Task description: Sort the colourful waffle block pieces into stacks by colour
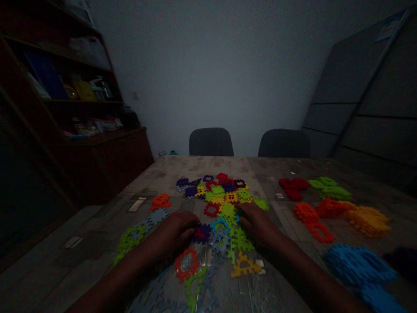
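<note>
A heap of flat, toothed plastic pieces point(221, 195) in purple, red, yellow, green and blue lies on the middle of the table point(97, 234). My left hand point(174, 232) rests knuckles up at the heap's near left, fingers curled down beside a purple piece point(202, 232); what lies under them is hidden in the dim light. My right hand point(257, 224) lies palm down at the heap's near right, its fingers stretched over green pieces point(239, 239). Red point(186, 263), yellow point(244, 264) and blue-grey point(219, 239) pieces lie between my forearms.
Sorted piles sit on the right: red point(293, 187), green point(330, 188), orange point(312, 217), yellow point(368, 219), blue point(358, 265). Green point(130, 239) and orange point(160, 201) pieces lie left. Two dark chairs point(211, 142) stand at the far edge, a wooden shelf unit point(81, 130) at the left.
</note>
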Demonstrator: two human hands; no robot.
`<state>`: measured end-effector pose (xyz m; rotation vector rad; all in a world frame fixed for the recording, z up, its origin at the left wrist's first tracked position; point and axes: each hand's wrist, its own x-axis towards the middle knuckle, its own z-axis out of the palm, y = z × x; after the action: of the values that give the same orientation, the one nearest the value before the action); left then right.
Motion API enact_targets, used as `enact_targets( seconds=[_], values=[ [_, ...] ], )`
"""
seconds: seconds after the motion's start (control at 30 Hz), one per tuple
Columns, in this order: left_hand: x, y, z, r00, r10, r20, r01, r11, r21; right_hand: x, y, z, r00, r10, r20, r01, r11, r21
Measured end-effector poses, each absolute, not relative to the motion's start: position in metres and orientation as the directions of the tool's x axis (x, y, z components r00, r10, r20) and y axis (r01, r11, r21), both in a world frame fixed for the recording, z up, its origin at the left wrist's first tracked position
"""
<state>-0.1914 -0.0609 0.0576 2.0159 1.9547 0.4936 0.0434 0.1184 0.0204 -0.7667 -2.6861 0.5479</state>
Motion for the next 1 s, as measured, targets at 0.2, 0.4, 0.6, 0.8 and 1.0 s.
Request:
enact_targets(
  seconds=[0.2, 0.4, 0.6, 0.8, 1.0],
  values=[
    [-0.172, -0.068, 0.048, 0.135, 0.976, 0.17, 0.849, -0.203, 0.488, 0.016, 0.128, 0.015, -0.828, 0.53, 0.185, 0.415, 0.8, -0.433],
    [-0.147, -0.073, 0.043, 0.311, 0.946, 0.091, 0.865, -0.322, 0.386, 0.018, 0.129, 0.022, -0.819, 0.532, 0.216, 0.411, 0.806, -0.426],
    [-0.157, -0.065, 0.038, 0.213, 0.973, 0.086, 0.933, -0.228, 0.277, 0.074, 0.109, 0.031, -0.814, 0.539, 0.216, 0.407, 0.795, -0.449],
    [-0.163, -0.064, 0.037, 0.214, 0.971, 0.109, 0.917, -0.238, 0.32, 0.145, 0.055, 0.037, -0.825, 0.561, 0.064, 0.453, 0.725, -0.518],
    [-0.163, -0.058, 0.025, 0.14, 0.976, 0.168, 0.898, -0.196, 0.395, 0.176, 0.044, 0.038, -0.839, 0.543, -0.045, 0.468, 0.677, -0.568]
  ],
)
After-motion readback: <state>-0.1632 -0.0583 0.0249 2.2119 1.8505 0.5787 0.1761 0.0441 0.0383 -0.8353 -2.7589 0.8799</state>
